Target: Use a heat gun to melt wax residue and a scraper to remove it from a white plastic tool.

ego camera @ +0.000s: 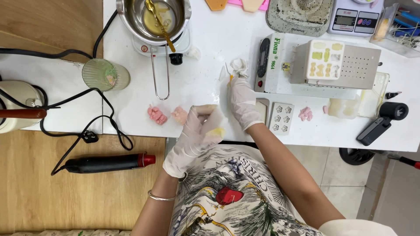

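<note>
Gloved hands work at a white table (205, 83): the left hand (197, 135) curls shut around a small yellow wax piece (217, 132) above the table's near edge, while the right hand (243, 101) pinches a thin stick (229, 73). Two pink wax figures (167, 115) lie finished; the pot (153, 17) holds melted wax.

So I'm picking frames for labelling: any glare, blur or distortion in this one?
Head view: even, soft light with faint shadows; the white table is bright, nearly washed out; the metal pot shows reflections; the left hand looks slightly soft; table edges bow a little from the wide lens.
</note>
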